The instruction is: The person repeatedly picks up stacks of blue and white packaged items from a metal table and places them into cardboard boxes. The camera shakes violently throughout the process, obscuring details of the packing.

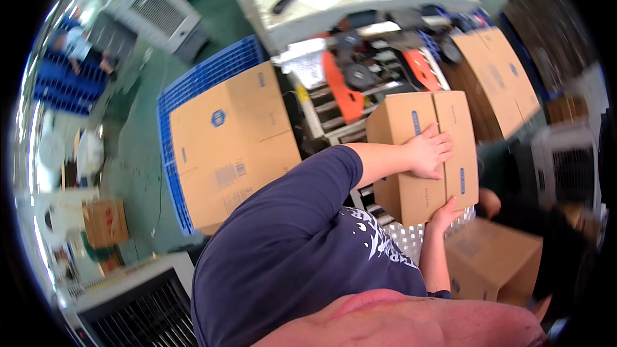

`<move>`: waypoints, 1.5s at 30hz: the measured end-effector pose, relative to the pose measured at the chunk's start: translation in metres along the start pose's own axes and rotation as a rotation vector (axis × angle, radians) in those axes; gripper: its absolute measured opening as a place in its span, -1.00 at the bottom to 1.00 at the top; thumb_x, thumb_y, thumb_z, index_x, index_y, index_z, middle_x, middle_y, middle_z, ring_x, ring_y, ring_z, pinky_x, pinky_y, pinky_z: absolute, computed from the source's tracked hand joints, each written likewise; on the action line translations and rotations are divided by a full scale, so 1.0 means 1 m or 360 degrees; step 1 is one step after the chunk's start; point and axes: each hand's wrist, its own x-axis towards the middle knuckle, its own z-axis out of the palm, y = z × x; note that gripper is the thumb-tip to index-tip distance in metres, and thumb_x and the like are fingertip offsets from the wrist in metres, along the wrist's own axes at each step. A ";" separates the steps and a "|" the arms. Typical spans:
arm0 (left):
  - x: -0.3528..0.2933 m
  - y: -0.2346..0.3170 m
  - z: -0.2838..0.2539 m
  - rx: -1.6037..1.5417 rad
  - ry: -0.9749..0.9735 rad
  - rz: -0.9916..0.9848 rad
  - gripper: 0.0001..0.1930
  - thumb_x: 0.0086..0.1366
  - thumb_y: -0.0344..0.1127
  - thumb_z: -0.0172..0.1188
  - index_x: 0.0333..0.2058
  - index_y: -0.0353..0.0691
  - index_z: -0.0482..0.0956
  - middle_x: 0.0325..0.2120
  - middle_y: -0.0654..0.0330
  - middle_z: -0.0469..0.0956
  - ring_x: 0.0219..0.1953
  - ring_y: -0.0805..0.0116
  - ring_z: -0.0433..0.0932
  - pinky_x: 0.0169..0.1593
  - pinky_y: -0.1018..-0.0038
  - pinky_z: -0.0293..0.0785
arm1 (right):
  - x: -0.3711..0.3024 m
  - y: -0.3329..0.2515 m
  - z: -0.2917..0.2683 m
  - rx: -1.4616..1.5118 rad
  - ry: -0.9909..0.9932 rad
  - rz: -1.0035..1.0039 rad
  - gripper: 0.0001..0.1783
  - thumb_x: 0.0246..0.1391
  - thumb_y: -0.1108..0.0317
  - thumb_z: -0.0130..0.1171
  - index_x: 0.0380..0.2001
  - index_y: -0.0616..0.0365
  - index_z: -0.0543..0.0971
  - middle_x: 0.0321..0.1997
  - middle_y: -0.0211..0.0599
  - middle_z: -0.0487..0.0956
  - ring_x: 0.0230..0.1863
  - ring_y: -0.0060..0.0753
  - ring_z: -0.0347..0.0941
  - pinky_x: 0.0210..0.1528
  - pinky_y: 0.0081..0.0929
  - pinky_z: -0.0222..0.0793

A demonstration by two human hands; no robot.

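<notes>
A closed cardboard box point(414, 202) with blue printed marks stands in front of me at the end of a roller conveyor point(331, 115). My left hand point(429, 152) lies flat on its top beside the middle seam, fingers spread. At the box's near edge, my right hand point(445, 215) grips the lower corner, thumb on the top face and the other fingers hidden under or behind the edge. Below it to the right is another cardboard box point(491, 257), with an open side showing.
Flat cardboard sheets point(231, 141) are stacked on a blue pallet point(168, 154) at left; more flattened cardboard point(498, 80) lies at right. Orange guides point(340, 87) flank the conveyor. A dark-sleeved person's hand point(490, 204) appears close by on the right. Large air coolers point(154, 13) stand around.
</notes>
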 end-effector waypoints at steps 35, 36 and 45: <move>-0.386 0.030 0.157 0.0026 -0.0728 -0.0881 -0.35 0.17 -0.14 0.04 0.24 0.09 0.06 0.29 0.19 -0.12 0.34 0.20 -0.23 0.15 -0.28 -0.06 | -0.155 0.182 -0.184 -0.2134 -0.2690 0.0586 -0.56 0.08 0.06 -0.03 -0.04 0.04 0.45 -0.24 -0.19 0.58 -0.23 -0.16 0.50 -0.21 -0.31 0.40; -0.387 0.036 0.160 -0.0008 -0.0683 -0.0922 -0.40 0.21 -0.19 -0.01 0.23 0.08 0.06 0.29 0.17 -0.11 0.34 0.19 -0.22 0.15 -0.27 -0.05 | -0.168 0.176 -0.194 -0.2104 -0.2753 0.0517 -0.56 0.07 0.08 -0.01 -0.03 0.04 0.46 -0.25 -0.18 0.58 -0.22 -0.14 0.50 -0.20 -0.30 0.40; -0.443 0.088 0.068 0.0022 -0.0343 -0.1357 -0.53 0.20 -0.40 -0.13 0.12 -0.21 0.16 0.10 -0.11 0.21 0.10 0.03 0.30 0.09 0.28 0.31 | -0.172 0.125 -0.205 -0.1300 -0.1479 0.0091 -0.62 0.02 0.26 0.12 -0.09 0.19 0.48 -0.30 -0.21 0.59 -0.32 -0.43 0.50 -0.24 -0.50 0.38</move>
